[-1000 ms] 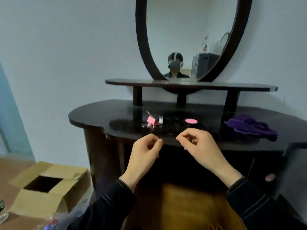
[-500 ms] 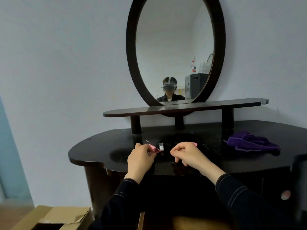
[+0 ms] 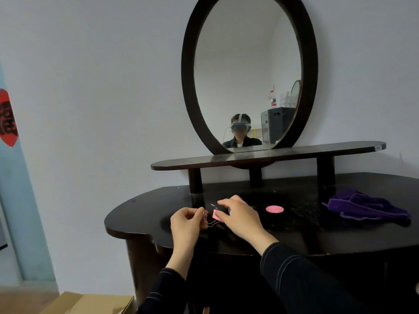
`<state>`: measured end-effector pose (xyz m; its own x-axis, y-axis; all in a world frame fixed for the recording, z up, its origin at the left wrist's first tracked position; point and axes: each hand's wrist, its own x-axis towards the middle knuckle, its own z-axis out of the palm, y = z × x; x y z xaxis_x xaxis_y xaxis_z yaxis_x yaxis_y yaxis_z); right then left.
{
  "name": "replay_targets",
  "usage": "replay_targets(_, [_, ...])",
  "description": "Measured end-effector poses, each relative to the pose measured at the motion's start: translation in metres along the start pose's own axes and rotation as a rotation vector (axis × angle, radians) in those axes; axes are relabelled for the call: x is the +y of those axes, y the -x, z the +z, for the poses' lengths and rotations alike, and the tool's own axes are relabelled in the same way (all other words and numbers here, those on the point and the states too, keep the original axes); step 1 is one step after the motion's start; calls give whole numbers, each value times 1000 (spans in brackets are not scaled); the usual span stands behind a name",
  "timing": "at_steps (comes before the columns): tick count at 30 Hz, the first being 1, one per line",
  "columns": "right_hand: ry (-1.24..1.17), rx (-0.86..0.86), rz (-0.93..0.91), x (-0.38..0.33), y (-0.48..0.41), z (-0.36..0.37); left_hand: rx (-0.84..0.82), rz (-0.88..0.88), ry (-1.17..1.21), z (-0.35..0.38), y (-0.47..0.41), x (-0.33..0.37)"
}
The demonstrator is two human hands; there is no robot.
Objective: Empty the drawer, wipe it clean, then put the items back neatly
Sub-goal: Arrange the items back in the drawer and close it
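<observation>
Once clear, right hand (image 3: pixel 240 217) on clip (image 3: pixel 215 215)

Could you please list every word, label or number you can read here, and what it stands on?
Nothing here can be read.
Red paper hanging on the left: dark characters, too blurred.
Bottle reflected in the mirror: label too small.
Sticker on the shelf's right end: too small.

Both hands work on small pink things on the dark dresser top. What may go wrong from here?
The pink clip held by the right hand might snap on a fingertip. The small pink item pinched by the left hand is close to the front edge of the dresser top; if it slips, it might fall to the floor.
</observation>
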<state>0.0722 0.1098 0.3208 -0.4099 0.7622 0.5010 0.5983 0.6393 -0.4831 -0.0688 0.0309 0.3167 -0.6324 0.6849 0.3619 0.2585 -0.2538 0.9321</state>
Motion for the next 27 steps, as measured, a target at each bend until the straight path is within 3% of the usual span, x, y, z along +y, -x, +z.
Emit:
replay_targets(3, [122,-14,-93,-6,-1,3,-39,-56,121,-3,-3,-1])
replay_targets(7, [142,0,-111,-8,2,2,-225,-71,235,-12,1,1])
replay_targets(9, [2,-7,-35,-8,6,-2,-296,-71,299,-14,6,5])
replay_targets(13, [-559,-80,139,-7,32,-26,-461,-109,474,-10,37,24])
replay_targets(20, [-673,-118,135,-5,119,-83,-693,-132,520,-7,123,52])
replay_targets(22, [-665,-156,152,0,146,-89,-778,-196,516,-9,147,46])
replay_targets(27, [-582,-267,311,29,204,-66,-887,-543,564,-7,191,4])
